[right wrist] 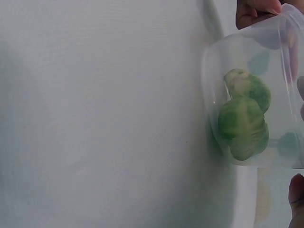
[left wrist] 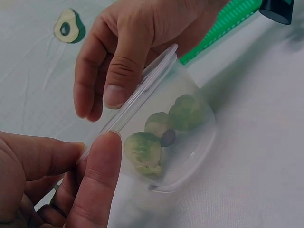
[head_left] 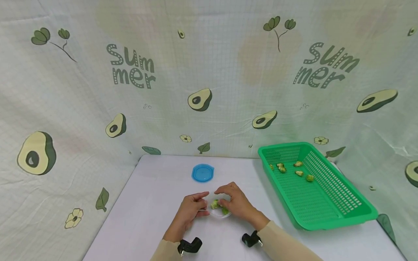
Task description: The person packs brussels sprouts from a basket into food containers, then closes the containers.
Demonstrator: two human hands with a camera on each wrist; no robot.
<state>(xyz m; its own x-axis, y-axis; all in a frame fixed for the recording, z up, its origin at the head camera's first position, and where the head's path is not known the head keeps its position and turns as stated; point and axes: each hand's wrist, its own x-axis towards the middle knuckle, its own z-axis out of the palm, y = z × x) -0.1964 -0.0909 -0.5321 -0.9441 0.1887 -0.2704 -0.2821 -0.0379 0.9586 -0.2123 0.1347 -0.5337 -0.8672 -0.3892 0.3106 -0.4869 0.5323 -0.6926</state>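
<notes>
A clear plastic container [head_left: 220,215] stands on the table in front of me. Several Brussels sprouts [left wrist: 144,152] lie in its bottom, visible through the wall in both wrist views. At the left side, my left hand [head_left: 190,211] pinches the container's rim between thumb and fingers. My right hand [head_left: 240,203] is over the opposite side, its thumb and fingers apart and bent loosely downward at the opening. Nothing shows in its grasp. Beyond the hands, a round blue lid [head_left: 203,173] lies flat on the table.
To the right sits a large green plastic basket [head_left: 326,204] with several Brussels sprouts [head_left: 310,178] scattered towards its far end. A white cloth covers the table [head_left: 147,203]. Behind it hangs a printed curtain [head_left: 222,134].
</notes>
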